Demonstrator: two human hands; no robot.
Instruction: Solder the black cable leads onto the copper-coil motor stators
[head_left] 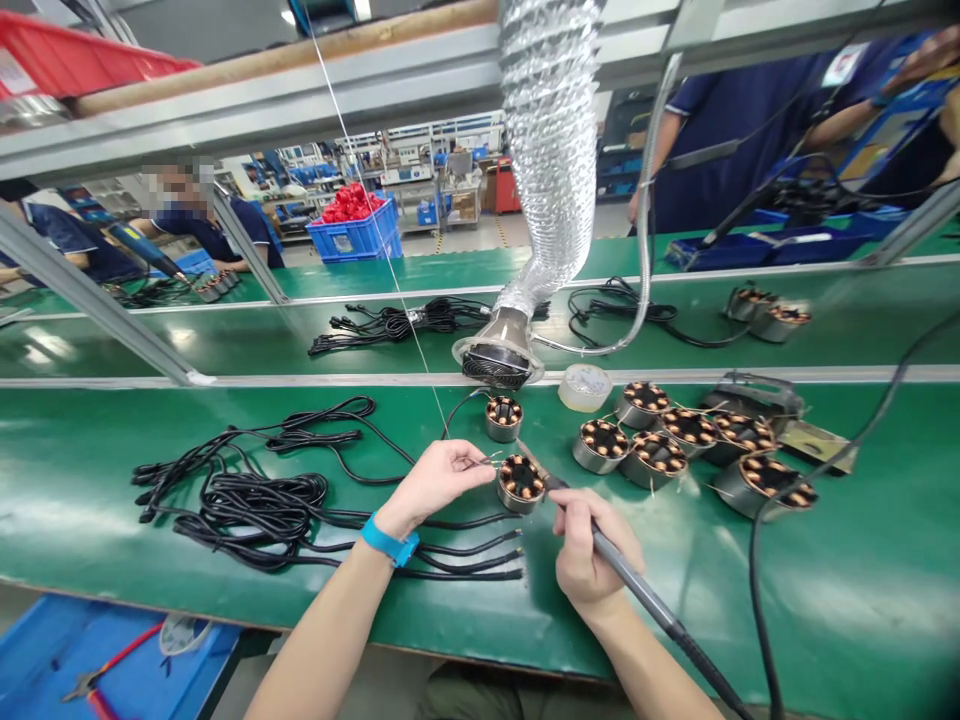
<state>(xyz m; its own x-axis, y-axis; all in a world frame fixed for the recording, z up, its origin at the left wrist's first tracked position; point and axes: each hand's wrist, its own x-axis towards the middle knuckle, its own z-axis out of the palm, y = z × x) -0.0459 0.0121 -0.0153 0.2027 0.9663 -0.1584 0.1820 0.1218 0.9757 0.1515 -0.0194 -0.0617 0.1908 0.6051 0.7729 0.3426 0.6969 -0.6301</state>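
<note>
My left hand, with a blue band at the wrist, pinches the thin stripped wire ends of a black cable. Those wire ends reach the left rim of a stator with copper windings. In my right hand is a soldering iron, held like a pen, its tip pointing up and left beside that stator. Another stator sits just behind. A thin solder wire hangs from above down to my left hand; whether the fingers also hold it, I cannot tell.
Several stators stand to the right near a tape roll. Black cables lie bundled at left. A fume extractor hose hangs overhead. The iron's cord crosses the right side. Pliers lie in a blue bin. Other people work beyond.
</note>
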